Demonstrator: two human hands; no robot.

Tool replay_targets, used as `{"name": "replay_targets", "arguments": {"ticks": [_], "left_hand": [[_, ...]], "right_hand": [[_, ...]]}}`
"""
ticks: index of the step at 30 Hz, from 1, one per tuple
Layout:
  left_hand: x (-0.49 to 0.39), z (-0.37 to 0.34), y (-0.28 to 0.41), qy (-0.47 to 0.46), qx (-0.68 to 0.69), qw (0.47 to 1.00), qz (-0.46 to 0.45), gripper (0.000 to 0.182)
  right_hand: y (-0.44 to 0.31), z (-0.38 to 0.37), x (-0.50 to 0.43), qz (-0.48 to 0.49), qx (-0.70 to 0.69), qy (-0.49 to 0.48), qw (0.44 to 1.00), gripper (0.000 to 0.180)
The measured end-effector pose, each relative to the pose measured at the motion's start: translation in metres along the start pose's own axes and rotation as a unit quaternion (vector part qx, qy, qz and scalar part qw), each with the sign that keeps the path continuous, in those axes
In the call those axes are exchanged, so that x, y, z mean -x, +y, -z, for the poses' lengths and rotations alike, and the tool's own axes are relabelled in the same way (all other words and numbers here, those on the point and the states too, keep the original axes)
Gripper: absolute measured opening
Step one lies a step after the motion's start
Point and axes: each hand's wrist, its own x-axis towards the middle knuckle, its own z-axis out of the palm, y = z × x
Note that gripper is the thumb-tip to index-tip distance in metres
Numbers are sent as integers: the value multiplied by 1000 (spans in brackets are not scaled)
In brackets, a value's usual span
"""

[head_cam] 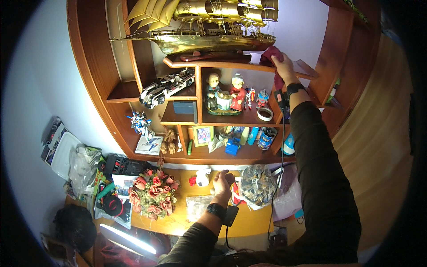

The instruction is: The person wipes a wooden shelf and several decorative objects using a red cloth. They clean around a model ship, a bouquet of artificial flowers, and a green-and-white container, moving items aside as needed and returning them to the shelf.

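Note:
My right hand (pixel 283 66) grips a dark red cloth (pixel 273 55) at the edge of the upper shelf board, right of the golden model sailing ship (pixel 213 41) and close to its stern. Part of the cloth hangs below the board. The ship rests on a dark wooden stand (pixel 217 57). My left hand (pixel 222 185) is lower down, over the yellow desk (pixel 247 223), with its fingers curled. Whether it holds anything is unclear, as its palm side is in shadow. It is between a small white device (pixel 202 177) and a tied clear plastic bag (pixel 258 183) of dark items.
The wooden display shelf (pixel 180 161) holds a brick-built car (pixel 166 87), an elderly-couple figurine (pixel 225 95), a tape roll (pixel 265 114) and a robot model (pixel 139 123). Artificial roses (pixel 155 192) and a lit lamp (pixel 128 238) stand lower left. A cable (pixel 283 140) hangs beside my right arm.

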Motion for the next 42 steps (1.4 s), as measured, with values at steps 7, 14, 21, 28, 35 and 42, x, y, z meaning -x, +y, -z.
{"name": "replay_targets", "arguments": {"ticks": [7,14,21,28,35,42], "left_hand": [[4,-8,24,-26,44,998,-34,20],[23,-41,63,-67,96,992,-37,23],[49,-89,88,-191,33,981,-1,34],[111,-122,73,-526,-12,846,82,74],[102,-108,58,-392,-46,908,140,44],[111,-92,73,-455,89,866,188,48]], "right_hand": [[-4,57,40,-308,-502,36,807,44],[-23,170,40,-343,-499,-57,793,35],[-112,230,96,-410,-364,-220,807,31],[-150,161,259,-448,-426,-302,725,30],[-132,164,300,-489,-454,-241,705,34],[-129,188,285,-565,-462,-261,632,46]]}}
